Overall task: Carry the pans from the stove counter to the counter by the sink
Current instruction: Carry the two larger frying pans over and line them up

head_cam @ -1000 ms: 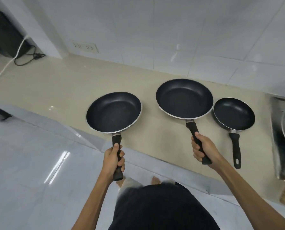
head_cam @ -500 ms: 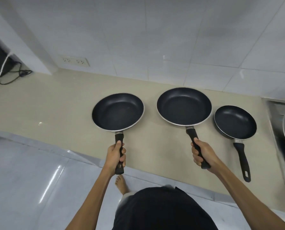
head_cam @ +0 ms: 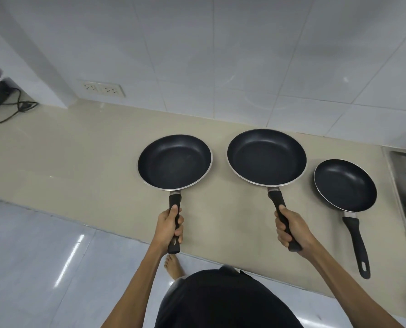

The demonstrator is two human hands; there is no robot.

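Three black non-stick frying pans sit over a beige counter. My left hand grips the black handle of the medium pan on the left. My right hand grips the handle of the large pan in the middle, which looks slightly tilted. Whether these two pans touch the counter I cannot tell. A small pan rests on the counter at the right, its handle pointing toward me, untouched.
A steel sink begins at the counter's right end, with a metal rim showing at the frame edge. A double wall socket and a black cable lie at the back left. Tiled floor and my bare foot are below.
Both pans have come closer over the counter, and the view has shifted so the socket sits nearer the middle. My grips are unchanged.
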